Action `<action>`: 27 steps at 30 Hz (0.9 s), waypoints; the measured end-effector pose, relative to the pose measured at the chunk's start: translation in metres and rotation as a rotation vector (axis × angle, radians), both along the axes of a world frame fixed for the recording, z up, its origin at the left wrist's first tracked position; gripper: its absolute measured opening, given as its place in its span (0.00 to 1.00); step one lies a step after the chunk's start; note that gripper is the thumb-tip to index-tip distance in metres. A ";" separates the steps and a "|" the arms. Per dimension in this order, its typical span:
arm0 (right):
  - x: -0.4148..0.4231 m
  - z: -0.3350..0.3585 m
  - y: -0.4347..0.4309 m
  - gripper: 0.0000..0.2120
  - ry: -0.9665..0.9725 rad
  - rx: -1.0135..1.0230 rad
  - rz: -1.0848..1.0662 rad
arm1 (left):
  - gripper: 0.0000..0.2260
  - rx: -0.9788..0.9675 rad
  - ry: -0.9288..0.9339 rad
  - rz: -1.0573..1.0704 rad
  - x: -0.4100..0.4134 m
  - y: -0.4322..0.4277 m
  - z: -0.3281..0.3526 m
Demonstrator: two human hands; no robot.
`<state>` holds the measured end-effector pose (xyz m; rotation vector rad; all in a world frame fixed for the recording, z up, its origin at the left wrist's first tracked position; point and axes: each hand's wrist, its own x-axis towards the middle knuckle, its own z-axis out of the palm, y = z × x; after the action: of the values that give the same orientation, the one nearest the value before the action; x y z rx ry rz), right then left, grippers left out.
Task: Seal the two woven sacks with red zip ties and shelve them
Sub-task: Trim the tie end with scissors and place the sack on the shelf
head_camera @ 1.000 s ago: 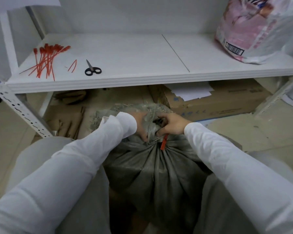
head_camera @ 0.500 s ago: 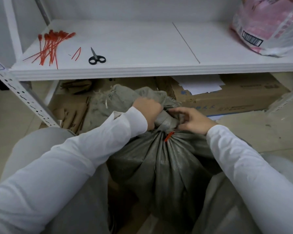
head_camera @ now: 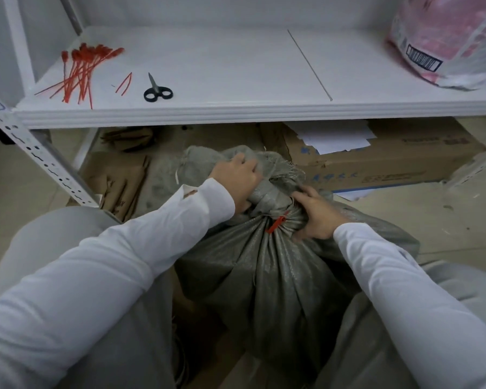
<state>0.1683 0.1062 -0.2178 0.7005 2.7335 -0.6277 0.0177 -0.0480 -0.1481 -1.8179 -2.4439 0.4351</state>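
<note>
One sack (head_camera: pixel 264 276) sits low centre between our knees, its neck cinched by a red tie (head_camera: pixel 275 224). Our left hand (head_camera: pixel 236 178) has moved up from the tie and clenches the bunched top. Our right hand (head_camera: pixel 316 214) curls its fingers round the neck beside the tie. Sealing looks done, so we judge the shelf (head_camera: pixel 222 66) comes next.

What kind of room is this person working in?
Probably a storeroom or stockroom. A white rack shelf sits on a slotted metal upright, a cardboard box is stored beneath it at floor level, and a grey woven sack has its neck cinched with a red zip tie.
</note>
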 end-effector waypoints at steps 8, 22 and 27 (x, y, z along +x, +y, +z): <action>0.000 -0.026 -0.015 0.31 -0.057 0.451 -0.043 | 0.29 -0.098 -0.085 0.079 0.000 0.002 -0.016; 0.006 -0.022 -0.018 0.14 0.215 0.295 -0.247 | 0.58 -0.179 -0.371 0.175 -0.005 0.002 -0.031; 0.008 -0.018 -0.018 0.08 0.415 0.136 -0.291 | 0.60 -0.179 -0.485 0.216 -0.007 0.003 -0.036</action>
<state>0.1763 0.0882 -0.2360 1.1273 3.1034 -0.7223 0.0105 -0.0454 -0.1844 -1.9192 -3.0333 0.2508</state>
